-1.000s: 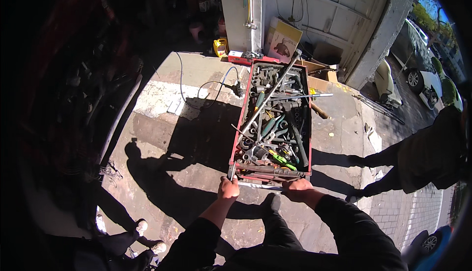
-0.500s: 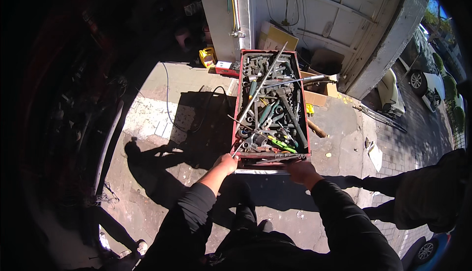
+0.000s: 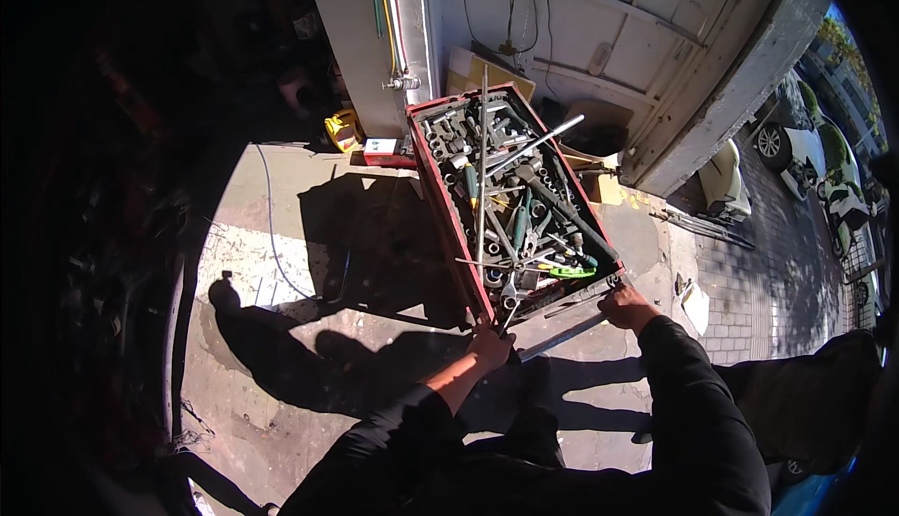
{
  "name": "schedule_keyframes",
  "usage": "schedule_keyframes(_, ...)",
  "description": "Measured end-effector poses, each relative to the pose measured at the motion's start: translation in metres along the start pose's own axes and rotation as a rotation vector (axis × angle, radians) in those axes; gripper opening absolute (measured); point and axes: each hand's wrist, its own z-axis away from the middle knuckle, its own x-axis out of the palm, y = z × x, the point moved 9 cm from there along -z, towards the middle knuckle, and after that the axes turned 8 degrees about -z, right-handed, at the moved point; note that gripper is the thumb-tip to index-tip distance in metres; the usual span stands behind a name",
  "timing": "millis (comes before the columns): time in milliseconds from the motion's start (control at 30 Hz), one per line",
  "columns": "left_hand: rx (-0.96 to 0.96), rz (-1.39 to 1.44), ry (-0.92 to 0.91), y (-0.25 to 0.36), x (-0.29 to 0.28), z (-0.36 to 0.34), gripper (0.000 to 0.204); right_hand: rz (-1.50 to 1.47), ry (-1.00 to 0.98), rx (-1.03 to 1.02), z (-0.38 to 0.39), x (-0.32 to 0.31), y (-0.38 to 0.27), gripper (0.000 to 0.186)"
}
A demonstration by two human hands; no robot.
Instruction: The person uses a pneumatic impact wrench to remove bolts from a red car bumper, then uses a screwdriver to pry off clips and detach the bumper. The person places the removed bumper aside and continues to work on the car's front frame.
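In front of me stands a red tool cart (image 3: 434, 177), its open top tray heaped with hand tools. Among them lie a long metal rod (image 3: 482, 160), a bright ratchet bar (image 3: 552, 134), a dark hammer-like tool (image 3: 571, 209), green-handled pliers (image 3: 523, 221) and a bright green-handled tool (image 3: 571, 272). My left hand (image 3: 489, 347) is closed on the cart's near left corner. At the near right corner, my right hand (image 3: 627, 308) is closed on the cart's edge. Between them runs a pale metal bar (image 3: 562, 336). My palms and some fingers are hidden.
A yellow jug (image 3: 344, 130) and a red box (image 3: 384, 153) sit by the pillar at the back. A thin hose (image 3: 270, 202) lies on the sunlit floor to the left. A person in dark clothes (image 3: 805, 394) is at the right, with parked white cars (image 3: 796, 155) beyond.
The cart has turned at an angle, its near end swinging right and its far end pointing left. Both my hands have moved right with it. The view has shifted too.
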Motion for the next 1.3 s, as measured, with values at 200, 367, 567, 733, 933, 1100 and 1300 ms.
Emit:
schedule_keyframes(200,-0.027,0.139,-0.109,0.144,0.09,-0.082,0.067,0.055,-0.11,0.017,-0.015,0.011,0.194,0.014)
schedule_keyframes(367,-0.114,0.355,-0.059,0.306,0.185,-0.168,0.054,0.142,-0.113,-0.048,-0.043,0.024,0.399,0.014)
schedule_keyframes(567,-0.153,0.509,-0.104,0.477,0.294,-0.25,0.067,0.397,0.009,-0.149,-0.063,0.074,0.592,0.014)
schedule_keyframes(733,-0.097,0.456,-0.079,0.468,0.29,-0.236,0.068,0.362,0.122,-0.168,-0.053,0.087,0.592,0.012)
schedule_keyframes(933,0.043,0.322,-0.648,0.39,0.254,-0.198,0.05,0.137,0.186,-0.184,-0.032,0.068,0.56,0.009)
schedule_keyframes(1100,-0.222,0.014,-0.207,0.093,0.096,-0.152,0.049,-0.187,0.493,-0.083,0.01,-0.011,0.509,0.024)
schedule_keyframes(1300,-0.644,-0.082,0.274,-0.291,-0.092,0.075,0.053,-0.074,0.623,0.263,-0.036,-0.188,0.326,0.031)
